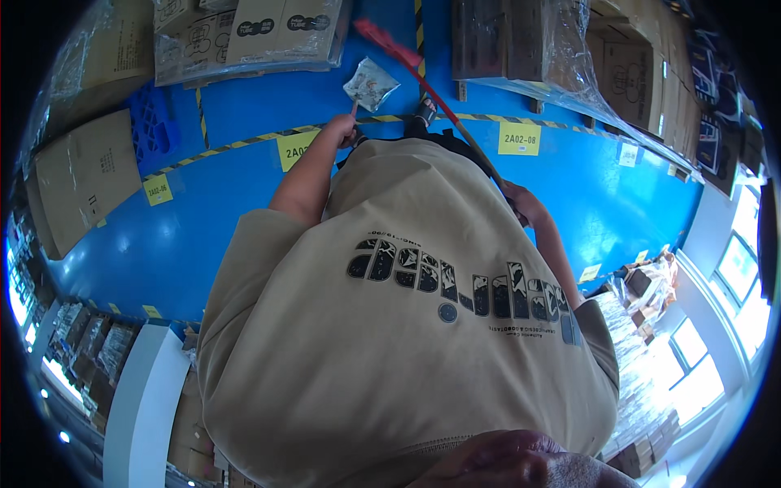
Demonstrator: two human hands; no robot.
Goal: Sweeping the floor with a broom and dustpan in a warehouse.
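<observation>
My left hand is closed around the short handle of a silvery dustpan, whose pan is out ahead over the blue floor. Some marks or debris show on its surface, too small to make out. In my right hand is the long stick of a broom, slanting forward and to the left. Its red head lies beyond the dustpan, a little to its right. Where my right fingers wrap the stick, they are partly hidden.
Cartons wrapped in film stand on a pallet ahead left, and more wrapped cartons ahead right. A blue plastic pallet leans by a large carton at the left. Black-and-yellow tape and yellow labels mark the blue floor.
</observation>
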